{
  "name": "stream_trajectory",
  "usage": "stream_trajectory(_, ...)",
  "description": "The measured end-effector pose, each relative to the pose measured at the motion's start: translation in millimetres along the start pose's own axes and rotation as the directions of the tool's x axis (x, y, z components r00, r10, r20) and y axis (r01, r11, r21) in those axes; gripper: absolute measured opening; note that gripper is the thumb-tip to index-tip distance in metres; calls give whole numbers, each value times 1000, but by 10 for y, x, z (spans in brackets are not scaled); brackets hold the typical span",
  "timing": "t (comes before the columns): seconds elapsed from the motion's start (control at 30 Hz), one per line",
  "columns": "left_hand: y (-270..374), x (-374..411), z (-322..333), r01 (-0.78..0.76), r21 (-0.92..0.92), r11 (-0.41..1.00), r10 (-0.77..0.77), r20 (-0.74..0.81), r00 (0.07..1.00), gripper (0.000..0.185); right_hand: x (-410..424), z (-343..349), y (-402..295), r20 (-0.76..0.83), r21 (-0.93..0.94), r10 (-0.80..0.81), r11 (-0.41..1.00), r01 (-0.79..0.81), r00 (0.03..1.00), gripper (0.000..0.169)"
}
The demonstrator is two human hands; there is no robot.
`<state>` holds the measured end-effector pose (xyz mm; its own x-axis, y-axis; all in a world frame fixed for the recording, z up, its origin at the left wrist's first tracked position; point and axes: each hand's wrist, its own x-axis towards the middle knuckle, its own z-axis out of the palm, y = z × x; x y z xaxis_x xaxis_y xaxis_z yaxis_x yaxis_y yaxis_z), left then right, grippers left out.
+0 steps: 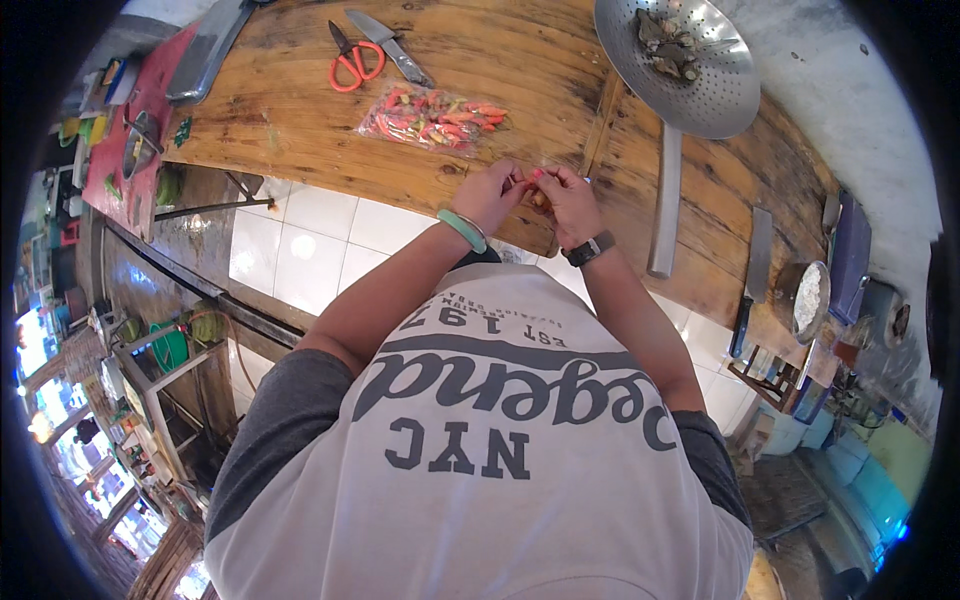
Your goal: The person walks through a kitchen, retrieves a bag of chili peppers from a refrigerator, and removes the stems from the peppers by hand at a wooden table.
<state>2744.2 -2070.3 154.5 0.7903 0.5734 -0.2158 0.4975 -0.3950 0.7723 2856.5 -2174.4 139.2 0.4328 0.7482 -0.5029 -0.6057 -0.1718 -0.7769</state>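
Fingertips nearly together, my left hand (491,195) and my right hand (574,206) are at the near edge of the wooden table (300,135). Between them is a small red chili (537,173), pinched by both. More small orange-brown pieces, likely chilies, show under the right fingers. A clear plastic bag of red and orange chilies (435,118) lies just beyond the left hand. Behind that bag are orange-handled scissors (355,66) and a knife (386,46). The left wrist bears a green bangle, the right a dark watch.
A perforated metal skimmer (697,97) holding dark pieces rests at the upper right, its handle (666,202) pointing towards me. Farther right are a cleaver (759,255) and a bowl of white stuff (810,300). A red board (124,187) with a bowl (139,146) lies at the left.
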Motion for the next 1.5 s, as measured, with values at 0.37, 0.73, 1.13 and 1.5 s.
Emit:
stream_trajectory(0.37,-335,-10,-242,116,-674,729,69,241,968,11,75,268,33,204,335,184,910,-245,961,21)
stream_trajectory(0.73,-744,4,-496,150,-393,907,-159,8,987,14,438,521,15,-140,-106,116,986,-131,983,11)
stream_trajectory(1.13,-822,-47,-409,321,-589,741,-303,133,944,21,816,549,-20,12,-998,-418,46,35,908,13)
stream_trajectory(1.5,-501,117,-74,450,-861,236,-289,380,879,23,228,429,189,32,-768,-502,540,343,864,13)
